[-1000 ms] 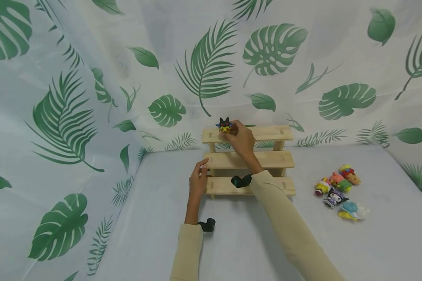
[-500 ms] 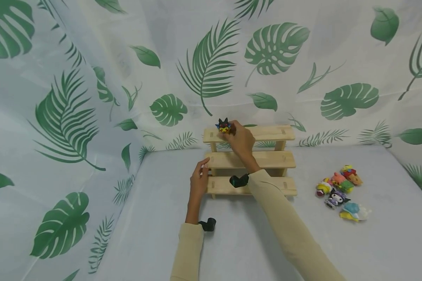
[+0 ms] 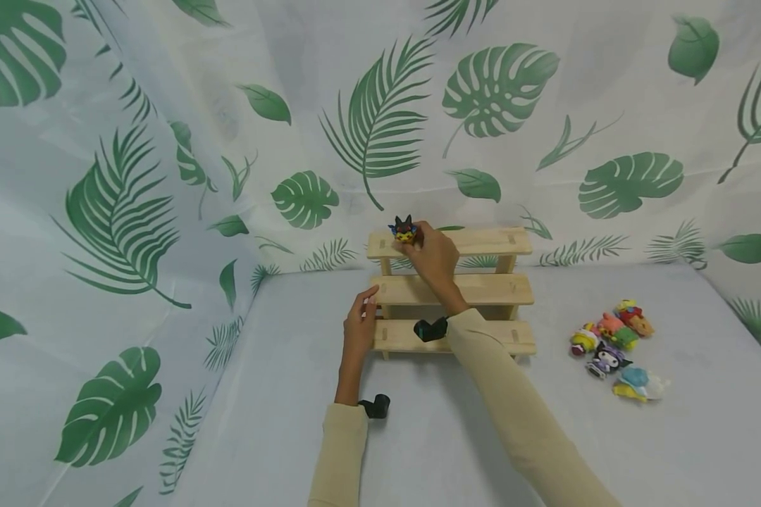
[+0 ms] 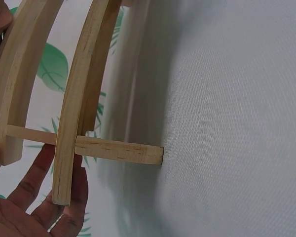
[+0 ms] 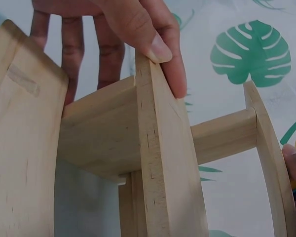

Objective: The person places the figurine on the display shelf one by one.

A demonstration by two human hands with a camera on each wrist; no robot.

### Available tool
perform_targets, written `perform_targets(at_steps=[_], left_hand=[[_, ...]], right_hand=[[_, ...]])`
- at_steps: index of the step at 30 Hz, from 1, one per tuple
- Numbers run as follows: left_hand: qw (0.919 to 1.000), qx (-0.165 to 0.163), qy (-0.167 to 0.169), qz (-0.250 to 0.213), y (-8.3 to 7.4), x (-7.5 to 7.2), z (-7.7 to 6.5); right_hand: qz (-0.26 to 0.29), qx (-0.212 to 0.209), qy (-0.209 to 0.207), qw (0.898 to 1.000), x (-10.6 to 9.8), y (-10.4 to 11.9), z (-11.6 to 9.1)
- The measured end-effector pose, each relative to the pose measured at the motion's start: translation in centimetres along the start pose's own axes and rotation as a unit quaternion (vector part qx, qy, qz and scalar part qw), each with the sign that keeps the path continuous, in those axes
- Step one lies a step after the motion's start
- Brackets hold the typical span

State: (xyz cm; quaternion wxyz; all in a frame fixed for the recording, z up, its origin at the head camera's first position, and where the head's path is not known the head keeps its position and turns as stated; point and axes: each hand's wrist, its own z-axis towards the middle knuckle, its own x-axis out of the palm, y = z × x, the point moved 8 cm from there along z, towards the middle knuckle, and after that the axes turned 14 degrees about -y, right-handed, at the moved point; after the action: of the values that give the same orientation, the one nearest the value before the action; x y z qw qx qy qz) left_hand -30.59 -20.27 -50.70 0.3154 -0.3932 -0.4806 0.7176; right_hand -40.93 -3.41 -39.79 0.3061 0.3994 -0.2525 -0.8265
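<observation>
1. The right hand [image 3: 436,255] is pinching a black-eared, yellow-faced figurine [image 3: 404,231] at the left end of the top shelf [image 3: 491,241] of a wooden rack [image 3: 399,334].
2. The left hand [image 3: 358,325], apart from the right, is gripping the middle shelf's [image 3: 491,289] left end.
3. A Kuromi figurine [image 3: 607,360] and other figurines [image 3: 616,329] are lying toward the white cloth's [image 3: 685,451] right edge.
</observation>
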Motion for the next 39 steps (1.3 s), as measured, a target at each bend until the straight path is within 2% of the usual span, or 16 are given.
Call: perform_targets(at_steps=[15, 24, 30, 39], left_hand=[[1.0, 0.0, -0.001, -0.002, -0.3, 0.0, 0.0], [1.0, 0.004, -0.003, 0.004, -0.3, -0.2, -0.1], [0.9999, 0.008, -0.009, 0.009, -0.1, -0.1, -0.2], [1.0, 0.003, -0.007, -0.001, -0.6, -0.1, -0.5]], right_hand=[[-0.02, -0.01, -0.007, 1.0, -0.3, 0.3, 0.1], [0.026, 0.007, 0.025, 0.999, -0.6, -0.1, -0.7], [0.072, -0.013, 0.014, 0.997, -3.2, -0.4, -2.0], [0.138, -0.044, -0.031, 0.989, -6.8, -1.6, -4.4]])
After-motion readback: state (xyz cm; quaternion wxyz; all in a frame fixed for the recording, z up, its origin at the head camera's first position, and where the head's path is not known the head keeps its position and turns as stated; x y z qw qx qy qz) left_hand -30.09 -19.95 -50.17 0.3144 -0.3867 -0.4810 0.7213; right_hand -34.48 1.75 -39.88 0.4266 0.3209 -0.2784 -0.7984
